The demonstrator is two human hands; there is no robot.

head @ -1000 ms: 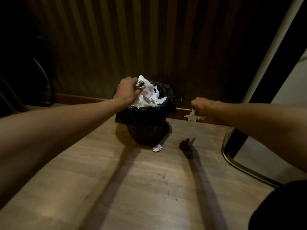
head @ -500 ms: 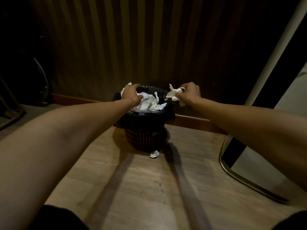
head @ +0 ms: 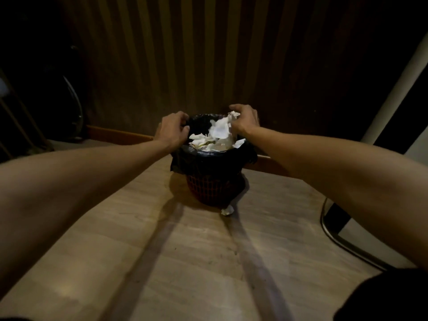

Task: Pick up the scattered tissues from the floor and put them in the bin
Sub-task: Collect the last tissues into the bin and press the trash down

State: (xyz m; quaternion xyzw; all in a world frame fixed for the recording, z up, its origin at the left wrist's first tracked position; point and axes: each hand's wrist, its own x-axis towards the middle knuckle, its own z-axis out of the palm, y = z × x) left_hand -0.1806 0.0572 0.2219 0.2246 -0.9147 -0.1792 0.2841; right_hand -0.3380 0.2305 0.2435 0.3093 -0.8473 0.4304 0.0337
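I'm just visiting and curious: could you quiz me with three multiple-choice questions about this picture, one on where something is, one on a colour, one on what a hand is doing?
1. Where does the stray tissue lie?
A. On the floor at the bin's foot
B. On the wall ledge
C. Under the left arm

2. What colour is the liner of the bin?
A. White
B. Black
C. Blue

3. What is the right hand doing?
A. Resting flat on the floor
B. Hanging empty beside the bin
C. Holding a white tissue over the bin's mouth

Answers: 1 A, the scrap sits on the wood floor against the base. 2 B, dark plastic folds over the red mesh. 3 C, its fingers pinch the tissue above the pile.
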